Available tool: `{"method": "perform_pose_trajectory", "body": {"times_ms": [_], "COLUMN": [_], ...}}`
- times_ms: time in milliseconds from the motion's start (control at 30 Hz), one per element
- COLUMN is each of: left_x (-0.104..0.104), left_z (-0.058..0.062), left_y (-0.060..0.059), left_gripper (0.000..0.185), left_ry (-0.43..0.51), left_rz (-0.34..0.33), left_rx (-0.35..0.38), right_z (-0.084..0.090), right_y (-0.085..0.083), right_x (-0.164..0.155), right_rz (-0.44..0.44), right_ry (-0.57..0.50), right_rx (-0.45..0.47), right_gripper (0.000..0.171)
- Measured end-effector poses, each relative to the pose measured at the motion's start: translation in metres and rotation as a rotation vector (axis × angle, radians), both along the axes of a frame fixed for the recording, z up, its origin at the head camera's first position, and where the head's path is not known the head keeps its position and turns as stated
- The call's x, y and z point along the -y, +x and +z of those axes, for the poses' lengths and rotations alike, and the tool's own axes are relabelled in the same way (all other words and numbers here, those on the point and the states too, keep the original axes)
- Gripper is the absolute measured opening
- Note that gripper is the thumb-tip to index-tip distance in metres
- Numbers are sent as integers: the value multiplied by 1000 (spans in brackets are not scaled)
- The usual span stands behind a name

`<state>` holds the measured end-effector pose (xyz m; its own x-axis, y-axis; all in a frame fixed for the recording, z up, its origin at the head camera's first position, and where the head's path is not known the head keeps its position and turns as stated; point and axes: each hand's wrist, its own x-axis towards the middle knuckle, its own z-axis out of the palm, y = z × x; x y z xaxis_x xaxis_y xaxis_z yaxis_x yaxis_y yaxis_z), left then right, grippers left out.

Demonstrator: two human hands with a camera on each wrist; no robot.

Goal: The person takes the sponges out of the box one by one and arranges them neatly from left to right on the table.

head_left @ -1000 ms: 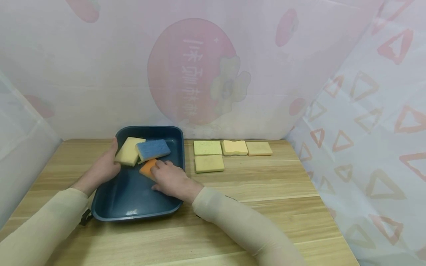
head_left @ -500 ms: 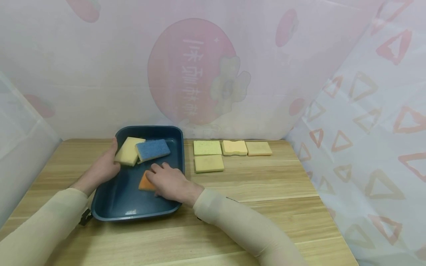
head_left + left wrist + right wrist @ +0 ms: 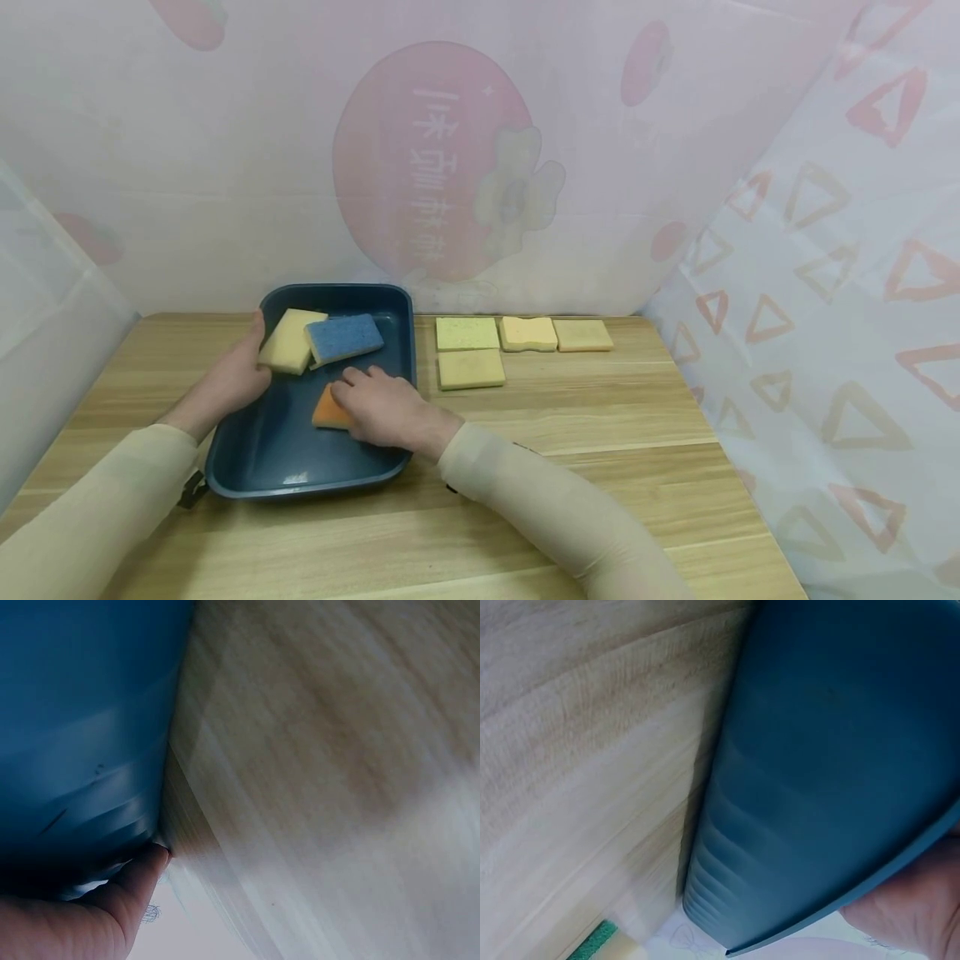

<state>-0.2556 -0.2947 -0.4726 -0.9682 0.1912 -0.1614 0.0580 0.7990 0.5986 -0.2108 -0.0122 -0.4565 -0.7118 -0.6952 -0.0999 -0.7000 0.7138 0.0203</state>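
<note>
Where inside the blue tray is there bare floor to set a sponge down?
The near part of the tray is bare, below the orange sponge under the right hand. The far end is crowded: yellow sponge, blue sponge.

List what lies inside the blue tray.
The blue tray holds a yellow sponge, a blue sponge and an orange sponge, partly covered by the right hand.
</note>
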Motion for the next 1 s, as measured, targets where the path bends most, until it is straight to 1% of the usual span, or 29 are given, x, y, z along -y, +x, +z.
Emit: {"method": "perform_pose_trajectory", "body": {"times_ms": [233,333,500,767,1000], "left_x": [1,1,1,1,1], "left_z": [-1,0,-1,-2,-2], "left_y": [-1,-1,-1,-1,-1], "left_gripper": [103,103,103,102,103], "left_ry": [-4,-5,-3,10,-1], "left_rz": [-3,-4,-2,-6,-2], "left_rx": [-6,-6,-7,-6,-9], "right_z": [4,6,9,17,26], "right_y": [-3,-4,-3,-5,-4], "right_x": [0,0,0,-2,-7], "right_rz": [-27,-31,-47,-57,-44], "right_ry": [-34,-46,-69,-132,-211], "right_rx": [44,53,63,45,4], "right_gripper": [32,30,33,33,30]}}
